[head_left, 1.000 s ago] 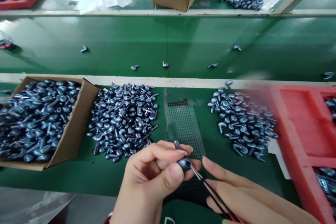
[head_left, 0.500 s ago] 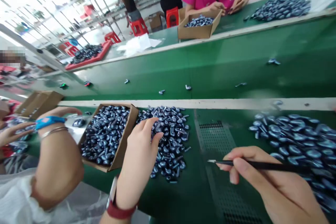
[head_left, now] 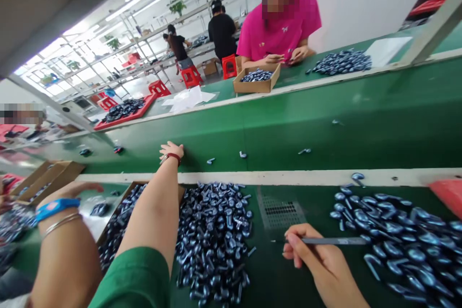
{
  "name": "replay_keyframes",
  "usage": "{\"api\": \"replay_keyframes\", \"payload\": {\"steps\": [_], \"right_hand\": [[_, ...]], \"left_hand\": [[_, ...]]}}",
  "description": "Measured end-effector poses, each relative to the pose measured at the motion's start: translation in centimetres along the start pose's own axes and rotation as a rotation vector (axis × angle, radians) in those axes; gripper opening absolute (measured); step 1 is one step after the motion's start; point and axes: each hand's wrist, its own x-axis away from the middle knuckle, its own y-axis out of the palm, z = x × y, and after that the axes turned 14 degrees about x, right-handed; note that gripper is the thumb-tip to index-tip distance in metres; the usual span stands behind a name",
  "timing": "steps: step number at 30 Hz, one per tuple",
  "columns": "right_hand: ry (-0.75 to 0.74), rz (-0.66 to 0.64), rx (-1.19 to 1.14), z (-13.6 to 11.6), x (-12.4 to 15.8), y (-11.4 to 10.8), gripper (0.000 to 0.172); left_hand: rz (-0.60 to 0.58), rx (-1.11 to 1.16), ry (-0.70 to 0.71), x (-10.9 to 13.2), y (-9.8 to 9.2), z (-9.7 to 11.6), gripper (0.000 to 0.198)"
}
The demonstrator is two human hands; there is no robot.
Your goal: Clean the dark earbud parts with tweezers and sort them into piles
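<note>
Right hand (head_left: 319,257) pinches tweezers (head_left: 334,240); left hand (head_left: 172,150) spread over green belt (head_left: 361,106).

The right hand (head_left: 317,255) has a passable strip of green tabletop (head_left: 269,269) on its left, then a heap of metal parts (head_left: 212,243); a white rail (head_left: 274,177) crosses ahead.

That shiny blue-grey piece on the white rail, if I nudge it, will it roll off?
Probably not far: the piece has a bulb with a bent stem, so it would likely rock and stop rather than roll. Its glossy surface may feel slippery, and it looks rigid.
</note>
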Motion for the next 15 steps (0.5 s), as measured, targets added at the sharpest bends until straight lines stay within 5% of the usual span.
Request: {"api": "replay_keyframes", "payload": {"steps": [9, 15], "right_hand": [[-0.024, -0.038, 0.004, -0.9, -0.7, 0.7, 0.036], [-0.040, -0.057, -0.003, -1.2, -0.5, 0.4, 0.033]], "left_hand": [[-0.094, -0.123, 0.045, -4.5, 1.3, -0.1, 0.035], [-0.312, -0.204, 0.168, -1.3, 2.3, 1.1, 0.033]]}}
